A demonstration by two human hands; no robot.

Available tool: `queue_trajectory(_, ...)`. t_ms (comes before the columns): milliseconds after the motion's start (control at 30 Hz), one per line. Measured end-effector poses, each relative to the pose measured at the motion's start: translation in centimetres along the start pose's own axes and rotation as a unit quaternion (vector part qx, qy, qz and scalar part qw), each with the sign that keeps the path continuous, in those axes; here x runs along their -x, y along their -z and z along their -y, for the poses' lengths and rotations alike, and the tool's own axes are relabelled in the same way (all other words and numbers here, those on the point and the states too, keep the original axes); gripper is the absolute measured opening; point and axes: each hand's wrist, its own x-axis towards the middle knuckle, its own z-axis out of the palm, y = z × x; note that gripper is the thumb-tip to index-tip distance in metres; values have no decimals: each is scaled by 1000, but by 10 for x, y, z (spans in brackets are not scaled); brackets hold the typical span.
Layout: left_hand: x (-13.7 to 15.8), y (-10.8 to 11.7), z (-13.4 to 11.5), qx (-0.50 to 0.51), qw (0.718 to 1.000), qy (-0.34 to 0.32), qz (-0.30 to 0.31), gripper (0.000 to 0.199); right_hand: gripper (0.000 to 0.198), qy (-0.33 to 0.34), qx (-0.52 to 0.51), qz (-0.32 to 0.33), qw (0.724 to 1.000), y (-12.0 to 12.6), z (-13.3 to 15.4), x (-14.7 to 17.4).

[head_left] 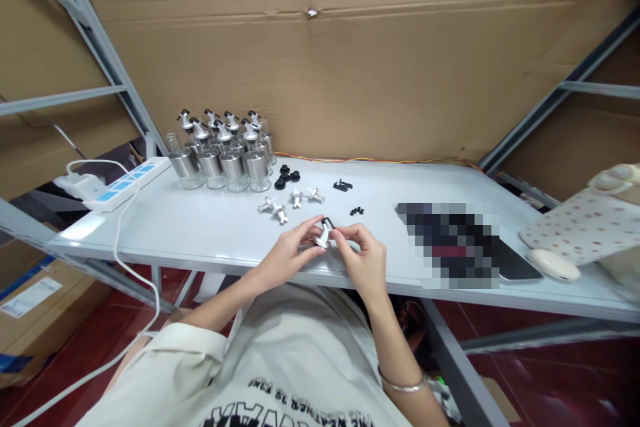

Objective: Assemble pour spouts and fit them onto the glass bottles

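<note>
The left hand [295,244] clamps a white plastic pourer spout [323,237] over the glossy pale-grey tabletop [210,230], seemingly steadying it while the right hand [364,255] pinches its black hooked lever [327,221]; tiny black pieces [353,212] lie grouped, presumably for reach.

The held spout [323,235] looked like glossy plastic, the loose plugs [281,183] matt rubber or plastic. The bottles [232,167] were clear, smooth glass inside sleeves [256,164] of satin-finished metal. The surface [225,221] had a smooth, shiny coat; the backdrop [390,73] was matt, creased cardboard. The shirt [295,333] was matt cloth, the bracelet [403,387] polished metal.
</note>
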Motion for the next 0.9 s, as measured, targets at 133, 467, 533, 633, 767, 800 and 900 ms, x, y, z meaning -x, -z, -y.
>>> queue_trajectory(133,1,-1,-3,14,1000,-4,1,55,14,4,-13,3,1000,0,-1,0)
queue_trajectory(467,1,-1,-2,21,1000,-1,-15,56,17,37,-1,13,999,1,-1,0)
queue_trajectory(533,1,-1,-2,20,1000,2,-17,56,16,43,1,16,999,1,-1,0)
queue_trajectory(633,1,-1,-3,16,1000,3,-19,55,14,50,-4,23,998,1,-1,0)
queue_trajectory(767,1,-1,1,22,1000,-6,-15,58,15,35,-21,18,999,2,-1,1)
queue_trajectory(800,1,-1,2,25,1000,-9,-10,61,16,27,-23,12,999,2,-2,1)
queue_trajectory(900,1,-1,5,33,999,-15,3,68,16,23,-25,6,999,2,-2,1)
